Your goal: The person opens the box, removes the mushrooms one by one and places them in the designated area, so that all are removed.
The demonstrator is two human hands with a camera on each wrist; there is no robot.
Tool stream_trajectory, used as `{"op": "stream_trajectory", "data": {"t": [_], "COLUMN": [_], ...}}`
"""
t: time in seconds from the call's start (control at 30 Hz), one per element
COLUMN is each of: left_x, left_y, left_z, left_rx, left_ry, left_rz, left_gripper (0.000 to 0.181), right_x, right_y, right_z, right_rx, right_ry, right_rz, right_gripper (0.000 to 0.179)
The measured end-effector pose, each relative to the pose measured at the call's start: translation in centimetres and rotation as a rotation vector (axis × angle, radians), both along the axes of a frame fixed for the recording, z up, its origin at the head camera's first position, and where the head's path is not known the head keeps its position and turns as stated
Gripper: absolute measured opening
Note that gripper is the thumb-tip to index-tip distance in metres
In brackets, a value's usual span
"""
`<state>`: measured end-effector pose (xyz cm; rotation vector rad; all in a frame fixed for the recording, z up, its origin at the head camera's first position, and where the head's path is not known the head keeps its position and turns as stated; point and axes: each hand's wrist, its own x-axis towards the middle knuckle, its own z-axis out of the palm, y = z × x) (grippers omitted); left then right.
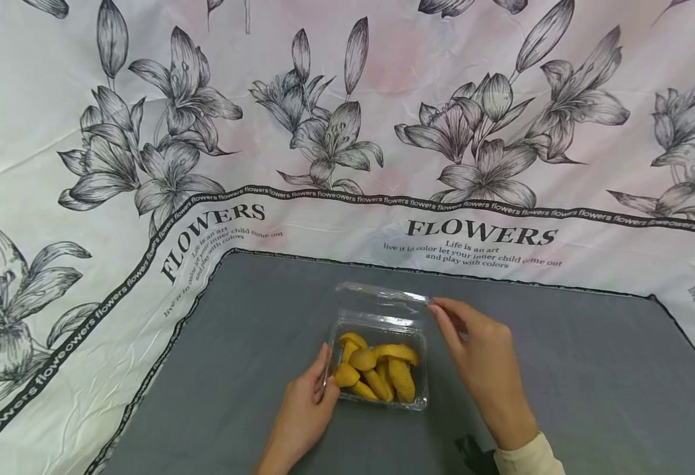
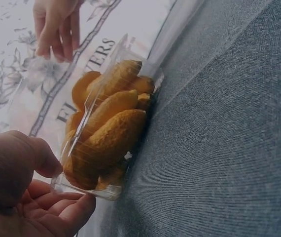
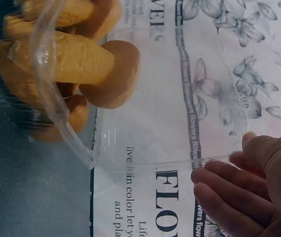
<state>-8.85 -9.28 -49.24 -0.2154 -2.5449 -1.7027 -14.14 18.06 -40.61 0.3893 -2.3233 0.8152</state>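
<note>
Clear plastic box [image 1: 424, 379] stands uncovered, full and easily upset

From where I'm standing, it sits on the grey counter [image 1: 252, 343], between the person's two hands. Left hand [image 1: 305, 406] grips it by the left side, thumb against the plastic; right hand [image 1: 480, 356] pinches one corner of the lid [image 1: 391, 295], which stands raised along the far edge.

That single pinch worries me most. All the control comes from one corner, so a slip of the fingers could let the thin plastic spring away, and an uneven pull could twist it and crease the fold where it joins the box. Should the pull run stronger than the left hand's hold, I'd guess the whole thing would slide or tip on the counter.

Then there are the yellow mushrooms [image 1: 402, 379], piled at all angles (real or toy, I honestly couldn't say). Some caps seem to rise above the rim, so a lid brought down over them could catch on one and never seat flat. Squeeze too hard on the left, meanwhile, and that flimsy wall may bow inward, putting the edges out of line
</note>
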Motion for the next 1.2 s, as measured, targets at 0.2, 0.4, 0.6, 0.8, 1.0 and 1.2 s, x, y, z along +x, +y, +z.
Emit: {"op": "stream_trajectory", "data": {"t": [0.2, 0.4, 0.6, 0.8, 1.0, 1.2], "left_x": [0.1, 0.1, 0.2, 0.1, 0.2, 0.2], "left_y": [-0.1, -0.3, -0.3, -0.1, 0.1, 0.1], "left_z": [-0.3, -0.4, -0.3, -0.2, -0.2, -0.3], "left_rx": [0.007, 0.030, 0.011, -0.022, -0.016, -0.014], "left_ry": [-0.007, 0.044, 0.056, 0.073, 0.082, 0.068], "left_rz": [-0.007, -0.005, 0.002, 0.006, 0.018, 0.020], "left_gripper": [0.062, 0.061, 0.061, 0.061, 0.062, 0.062], "right_x": [-1.0, -1.6, -2.1, -2.5, -2.8, -3.0], "right_y": [-0.5, -1.0, -1.2, -0.9, -0.6, -0.6], "right_z": [-0.2, -0.8, -1.5, -1.9, -2.4, -3.0], "right_rx": [-0.053, -0.092, -0.097, -0.095, -0.110, -0.127], "right_ry": [-0.059, -0.099, -0.149, -0.202, -0.263, -0.315], "right_rz": [-0.032, -0.039, -0.060, -0.065, -0.059, -0.055], "right_gripper": [0.020, 0.022, 0.024, 0.026, 0.027, 0.029]}}
